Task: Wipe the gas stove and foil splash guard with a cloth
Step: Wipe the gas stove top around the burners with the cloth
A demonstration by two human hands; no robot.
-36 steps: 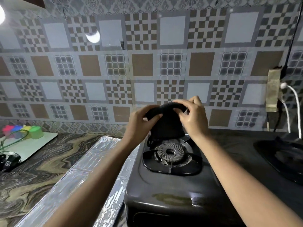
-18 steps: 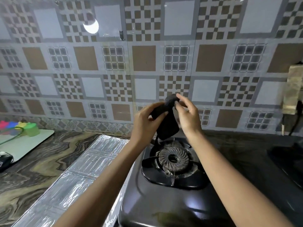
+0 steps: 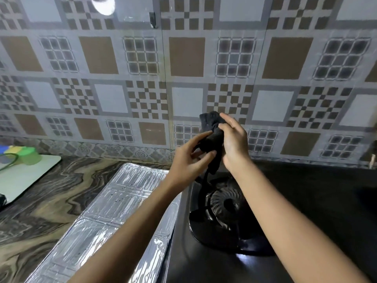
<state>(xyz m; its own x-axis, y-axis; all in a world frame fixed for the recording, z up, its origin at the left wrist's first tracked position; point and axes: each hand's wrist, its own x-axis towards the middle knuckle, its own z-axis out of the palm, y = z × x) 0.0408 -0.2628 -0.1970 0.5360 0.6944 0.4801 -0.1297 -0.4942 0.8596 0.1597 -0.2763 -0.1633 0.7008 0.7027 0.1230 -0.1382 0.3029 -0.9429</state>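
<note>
While both hands [image 3: 234, 144] bunch the cloth [image 3: 211, 137] in closed fingers above the stove [image 3: 204, 262], wiping hasn't begun; next, press it down.

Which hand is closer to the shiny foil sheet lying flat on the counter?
The left hand. It holds the dark cloth just past the far right corner of the foil sheet. The right hand, also gripping the cloth, sits further right, above the stove burner.

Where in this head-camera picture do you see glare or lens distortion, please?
In the head view: a bright lamp reflection glares on the tiled wall at top left; another highlight sits on the gas stove; the foil splash guard shines in patches; wide-angle bending curves the tile lines near the edges; the dark cloth shows little detail.
</note>
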